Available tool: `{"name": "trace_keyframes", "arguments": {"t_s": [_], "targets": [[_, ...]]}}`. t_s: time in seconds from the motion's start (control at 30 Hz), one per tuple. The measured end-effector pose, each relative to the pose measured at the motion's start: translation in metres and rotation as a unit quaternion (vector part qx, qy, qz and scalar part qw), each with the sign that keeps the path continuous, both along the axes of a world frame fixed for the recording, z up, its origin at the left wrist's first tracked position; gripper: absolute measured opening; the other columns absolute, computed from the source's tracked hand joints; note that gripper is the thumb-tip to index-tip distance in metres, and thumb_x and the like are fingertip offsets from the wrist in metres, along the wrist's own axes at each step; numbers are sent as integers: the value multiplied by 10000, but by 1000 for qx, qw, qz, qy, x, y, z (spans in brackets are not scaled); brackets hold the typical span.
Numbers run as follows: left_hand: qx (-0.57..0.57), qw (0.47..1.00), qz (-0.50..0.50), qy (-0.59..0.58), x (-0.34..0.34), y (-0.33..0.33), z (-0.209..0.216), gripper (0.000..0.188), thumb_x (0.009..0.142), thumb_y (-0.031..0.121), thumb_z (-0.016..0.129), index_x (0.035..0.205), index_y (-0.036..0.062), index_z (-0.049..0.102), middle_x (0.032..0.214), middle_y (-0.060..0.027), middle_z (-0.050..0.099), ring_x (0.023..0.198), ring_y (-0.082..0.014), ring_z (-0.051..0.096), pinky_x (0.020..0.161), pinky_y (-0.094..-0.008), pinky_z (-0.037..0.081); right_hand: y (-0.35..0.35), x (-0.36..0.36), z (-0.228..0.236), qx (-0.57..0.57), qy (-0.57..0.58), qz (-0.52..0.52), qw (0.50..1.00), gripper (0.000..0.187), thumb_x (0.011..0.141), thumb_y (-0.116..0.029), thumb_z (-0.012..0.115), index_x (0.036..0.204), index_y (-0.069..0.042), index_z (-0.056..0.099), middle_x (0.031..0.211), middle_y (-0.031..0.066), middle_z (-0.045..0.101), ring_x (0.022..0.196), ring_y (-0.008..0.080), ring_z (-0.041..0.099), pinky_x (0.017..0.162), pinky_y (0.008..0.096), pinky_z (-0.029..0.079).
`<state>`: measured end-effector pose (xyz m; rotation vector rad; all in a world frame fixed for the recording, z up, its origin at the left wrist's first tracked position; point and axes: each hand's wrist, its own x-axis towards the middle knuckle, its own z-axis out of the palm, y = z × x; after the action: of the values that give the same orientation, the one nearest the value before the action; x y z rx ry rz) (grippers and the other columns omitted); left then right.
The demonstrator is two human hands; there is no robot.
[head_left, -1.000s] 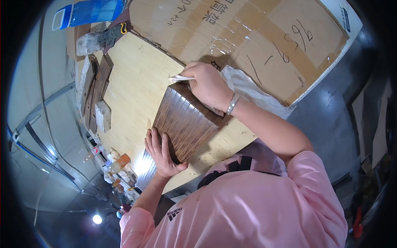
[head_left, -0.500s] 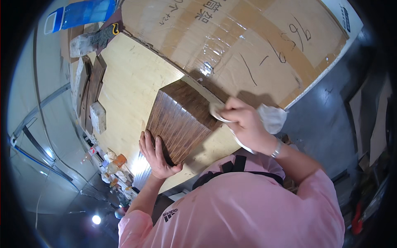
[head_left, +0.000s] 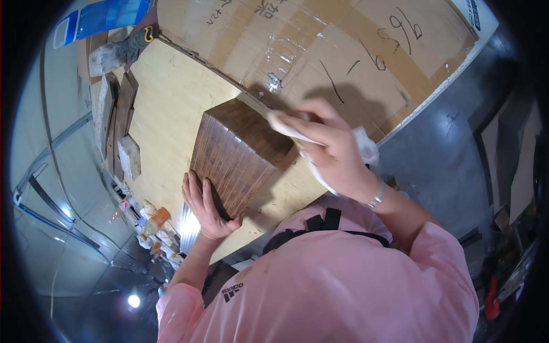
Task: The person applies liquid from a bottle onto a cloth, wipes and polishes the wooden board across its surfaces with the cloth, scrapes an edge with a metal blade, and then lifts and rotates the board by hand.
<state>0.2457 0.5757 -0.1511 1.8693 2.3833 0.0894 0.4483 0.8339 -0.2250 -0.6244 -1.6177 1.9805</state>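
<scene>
A dark brown wooden block or box (head_left: pixel 231 163) with streaky grain stands on the pale wooden tabletop (head_left: pixel 163 108). My left hand (head_left: pixel 206 208) rests against its near left corner, fingers spread along the side. Bunched in my right hand (head_left: pixel 337 148) is a white cloth (head_left: pixel 366 146), part of it hanging out behind the wrist side. The fingers are closed on it, over the block's right end; motion blurs them. Whether the cloth touches the wood there, I cannot tell.
A large taped cardboard box (head_left: pixel 320 51) borders the table's far side. At the left lie dark wooden strips (head_left: pixel 123 123) and a whitish block (head_left: pixel 129 157). A glove (head_left: pixel 136 46) and a blue plastic container (head_left: pixel 108 20) are at the far left. Cluttered bottles (head_left: pixel 157 220) stand beyond the left edge.
My right hand has moved slightly up and left with the cloth, over the block's end. My left hand stays on the block. The whole view has shifted a little.
</scene>
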Motion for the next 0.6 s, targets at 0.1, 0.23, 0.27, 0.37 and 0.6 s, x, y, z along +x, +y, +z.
{"name": "trace_keyframes", "arguments": {"t_s": [0.1, 0.23, 0.27, 0.37, 0.6], "targets": [[-16, 1000, -20, 7, -4, 0, 1, 1059, 826, 771, 468, 1518, -13, 301, 1539, -353, 259, 1397, -543, 285, 1113, -637, 229, -26, -8, 3, 128, 48, -20, 990, 388, 788, 133, 563, 1150, 37, 666, 1024, 121, 592, 913, 280, 584, 827, 345, 477], [-20, 1000, -15, 15, -2, 0, 3, 1068, 822, 778, 470, 1519, -14, 301, 1539, -352, 260, 1398, -539, 288, 1116, -633, 228, -23, 24, -4, 101, -75, 59, 990, 457, 775, 144, 533, 1198, 22, 655, 1127, 137, 578, 926, 279, 586, 843, 344, 474], [-17, 1000, -19, 18, -1, 0, 4, 1069, 821, 778, 471, 1518, -14, 303, 1537, -352, 265, 1399, -539, 288, 1115, -632, 228, -24, 16, 0, 79, -53, -8, 995, 462, 772, 144, 528, 1199, 20, 655, 1103, 135, 584, 927, 277, 587, 841, 342, 474], [-11, 1000, -17, 9, -2, 1, -2, 1064, 821, 773, 474, 1513, -19, 311, 1534, -350, 275, 1393, -541, 294, 1112, -631, 233, -15, -8, 2, 102, 16, -86, 991, 432, 793, 102, 573, 1199, -19, 658, 1026, 124, 584, 953, 296, 583, 809, 366, 481], [4, 1000, -1, 19, -1, 0, 0, 1049, 815, 789, 472, 1492, -5, 358, 1528, -339, 299, 1381, -542, 309, 1105, -625, 243, -8, 15, 0, 112, -95, -40, 988, 355, 770, 127, 534, 1075, 33, 689, 947, 146, 605, 861, 307, 606, 764, 360, 488]]}}
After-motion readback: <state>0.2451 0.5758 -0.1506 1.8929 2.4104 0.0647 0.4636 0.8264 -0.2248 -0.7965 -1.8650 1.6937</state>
